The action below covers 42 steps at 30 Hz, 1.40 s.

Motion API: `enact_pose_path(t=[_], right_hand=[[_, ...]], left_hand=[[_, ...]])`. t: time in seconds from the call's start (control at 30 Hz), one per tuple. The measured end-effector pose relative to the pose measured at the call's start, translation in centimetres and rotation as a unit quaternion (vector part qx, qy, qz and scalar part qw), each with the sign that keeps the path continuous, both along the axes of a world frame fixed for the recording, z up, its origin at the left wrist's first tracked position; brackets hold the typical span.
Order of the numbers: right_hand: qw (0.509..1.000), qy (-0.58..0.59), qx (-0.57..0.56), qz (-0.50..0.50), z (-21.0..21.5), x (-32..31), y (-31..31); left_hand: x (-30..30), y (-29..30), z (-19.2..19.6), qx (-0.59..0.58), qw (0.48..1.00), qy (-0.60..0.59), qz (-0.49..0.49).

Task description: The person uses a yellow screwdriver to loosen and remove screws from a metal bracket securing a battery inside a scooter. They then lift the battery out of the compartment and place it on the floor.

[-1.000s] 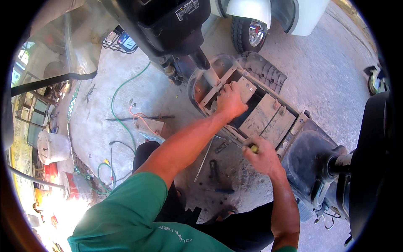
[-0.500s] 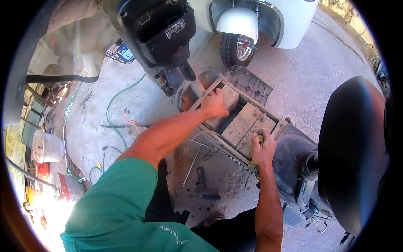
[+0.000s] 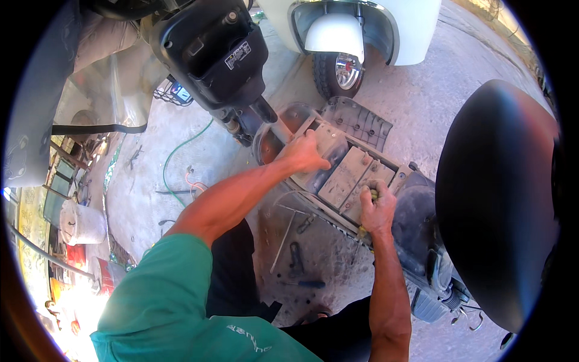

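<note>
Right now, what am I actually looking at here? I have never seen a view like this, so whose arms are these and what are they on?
This is one picture from a wide camera worn on a person's head, looking down, so straight edges bend near the rim. The two bare arms rising from the bottom are that person's own. The left hand presses on the end battery in a row of grey batteries set in the open floor of a scooter. The right hand is closed around a small tool, too hidden to name, at the near edge of the batteries. Loose tools lie on the concrete ground. The black seat is at right, and a white vehicle's wheel above.
</note>
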State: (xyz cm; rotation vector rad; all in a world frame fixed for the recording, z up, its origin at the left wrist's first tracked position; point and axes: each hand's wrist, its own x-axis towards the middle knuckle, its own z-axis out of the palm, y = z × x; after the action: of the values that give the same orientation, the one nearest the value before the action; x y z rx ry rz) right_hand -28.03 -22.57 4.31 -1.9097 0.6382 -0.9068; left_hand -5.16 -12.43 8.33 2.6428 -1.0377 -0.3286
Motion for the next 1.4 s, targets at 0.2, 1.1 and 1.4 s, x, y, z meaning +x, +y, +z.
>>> enact_pose_path(t=[0.2,1.1,1.4], right_hand=[[1.0,-0.012,0.017,-0.001,-0.4,0.1,0.1],[0.99,0.045,0.127,0.051,-6.7,-0.9,-4.7],[0.99,0.106,0.093,0.007,-6.2,-1.3,-5.4]], left_hand=[[0.8,-0.3,7.0,0.036,0.999,-0.003,-0.018],[-1.3,41.6,3.9,0.177,0.928,0.174,0.277],[-6.6,50.7,-9.6,0.227,0.914,0.154,0.3]])
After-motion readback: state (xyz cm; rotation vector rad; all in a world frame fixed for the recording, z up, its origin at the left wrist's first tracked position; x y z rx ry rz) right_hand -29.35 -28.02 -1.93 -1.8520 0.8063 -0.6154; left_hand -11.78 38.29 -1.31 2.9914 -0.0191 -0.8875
